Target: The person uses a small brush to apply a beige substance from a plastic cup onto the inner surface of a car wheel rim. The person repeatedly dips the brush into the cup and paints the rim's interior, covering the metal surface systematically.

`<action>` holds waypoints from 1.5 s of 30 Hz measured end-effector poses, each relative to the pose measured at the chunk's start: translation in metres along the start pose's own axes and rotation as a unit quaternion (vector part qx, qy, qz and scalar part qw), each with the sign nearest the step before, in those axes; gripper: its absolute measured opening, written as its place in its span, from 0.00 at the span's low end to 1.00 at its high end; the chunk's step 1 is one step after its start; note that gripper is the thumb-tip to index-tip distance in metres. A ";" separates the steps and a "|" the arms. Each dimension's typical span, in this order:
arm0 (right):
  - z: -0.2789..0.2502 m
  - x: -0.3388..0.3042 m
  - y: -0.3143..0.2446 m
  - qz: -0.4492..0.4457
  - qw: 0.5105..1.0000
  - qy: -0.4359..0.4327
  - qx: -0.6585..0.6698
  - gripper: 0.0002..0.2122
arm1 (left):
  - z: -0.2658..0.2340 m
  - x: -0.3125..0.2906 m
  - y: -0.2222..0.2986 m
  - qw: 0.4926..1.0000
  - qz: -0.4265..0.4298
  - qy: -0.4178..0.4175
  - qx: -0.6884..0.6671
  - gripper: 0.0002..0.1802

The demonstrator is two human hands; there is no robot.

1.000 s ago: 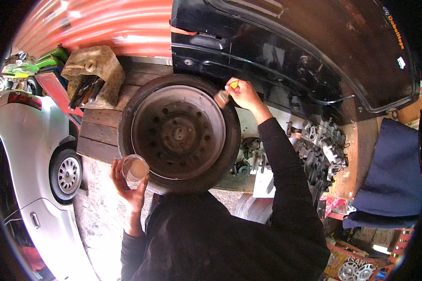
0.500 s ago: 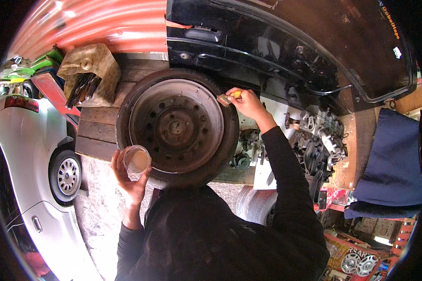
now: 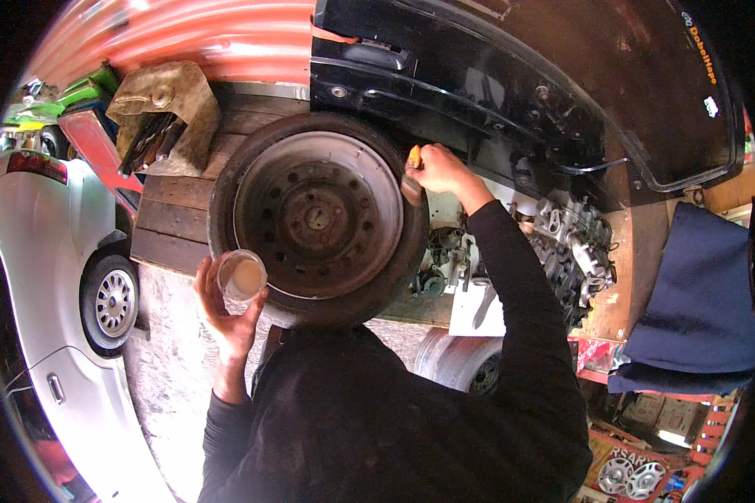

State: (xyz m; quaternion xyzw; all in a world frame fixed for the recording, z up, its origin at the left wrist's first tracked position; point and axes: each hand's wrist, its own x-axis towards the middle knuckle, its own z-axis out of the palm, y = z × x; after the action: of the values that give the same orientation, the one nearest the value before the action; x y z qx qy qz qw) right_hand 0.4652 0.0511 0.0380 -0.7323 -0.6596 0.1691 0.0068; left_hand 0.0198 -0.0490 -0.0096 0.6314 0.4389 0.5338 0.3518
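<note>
From my remote seat I look down on the wheel [image 3: 317, 218], lying flat on the bench [image 3: 172, 216], its near side reaching the front edge, close to the person's body. Behind it the black panel [image 3: 470, 101] crowds the far rim, so room for the right hand [image 3: 446, 174] is tight there; leftward, bare planks give more space, up to the tool holder [image 3: 195, 109]. To the right, the engine [image 3: 572, 247] stands near the sleeve. Between bench and car [image 3: 54, 243] I see a pale strip of open floor. The left hand [image 3: 233, 323] has thumb and fingers clamped around the cup [image 3: 244, 275], over the wheel's near-left edge. The right is closed on the brush [image 3: 413, 174], bristles at the tyre's upper-right edge; I cannot tell whether they touch. I count two hands, one cup, one brush, one wheel on the bench, one spare [image 3: 470, 360] lower down, one car and two hubcaps [image 3: 630, 478].
</note>
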 end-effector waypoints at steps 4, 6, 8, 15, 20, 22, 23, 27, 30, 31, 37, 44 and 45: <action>0.025 0.018 0.029 -0.012 0.978 0.142 0.150 0.09 | -0.003 -0.002 0.000 1.000 -0.004 0.005 -0.002 0.54; 0.040 0.013 0.027 0.004 0.955 0.200 0.220 0.09 | -0.004 -0.001 0.001 1.000 -0.004 0.003 0.006 0.54; 0.049 -0.002 0.027 0.024 0.964 0.203 0.169 0.08 | -0.008 -0.002 0.001 1.000 -0.003 0.016 0.002 0.54; 0.051 -0.034 0.042 -0.025 0.926 0.255 0.277 0.06 | -0.016 -0.005 0.002 0.999 -0.006 0.029 -0.015 0.55; 0.063 -0.063 0.050 0.039 0.968 0.170 0.179 0.07 | -0.020 -0.003 0.002 0.999 0.012 0.026 -0.023 0.55; 0.055 -0.082 0.044 0.061 0.965 0.102 0.233 0.06 | -0.020 -0.005 0.002 1.000 0.006 0.023 -0.015 0.55; 0.054 -0.082 0.039 0.040 0.962 0.168 0.211 0.06 | -0.020 -0.004 0.002 1.000 0.003 0.022 -0.010 0.55; 0.076 -0.075 0.042 0.083 0.918 0.263 0.287 0.07 | -0.017 -0.001 0.000 1.000 -0.002 -0.008 -0.021 0.55; 0.079 -0.085 0.047 0.051 0.937 0.206 0.277 0.07 | -0.017 -0.001 0.000 1.000 -0.003 -0.006 -0.021 0.54; 0.077 -0.091 0.052 0.018 0.951 0.212 0.224 0.08 | -0.016 0.001 0.000 1.000 0.001 -0.006 -0.019 0.54; 0.089 -0.079 0.033 0.095 0.917 0.279 0.269 0.07 | -0.009 0.001 0.008 0.999 -0.003 -0.025 -0.040 0.54; 0.076 -0.084 0.045 0.119 0.941 0.070 0.308 0.05 | -0.012 0.000 0.005 1.000 0.014 -0.013 -0.024 0.54; 0.076 -0.076 0.045 0.113 0.945 0.080 0.297 0.05 | -0.012 0.000 0.005 1.000 0.008 -0.011 -0.019 0.54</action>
State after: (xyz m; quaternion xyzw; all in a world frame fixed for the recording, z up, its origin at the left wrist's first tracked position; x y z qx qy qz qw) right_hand 0.4839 -0.0449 -0.0256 -0.7777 -0.4900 0.2979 0.2575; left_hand 0.0090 -0.0516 -0.0027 0.6343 0.4197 0.5377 0.3638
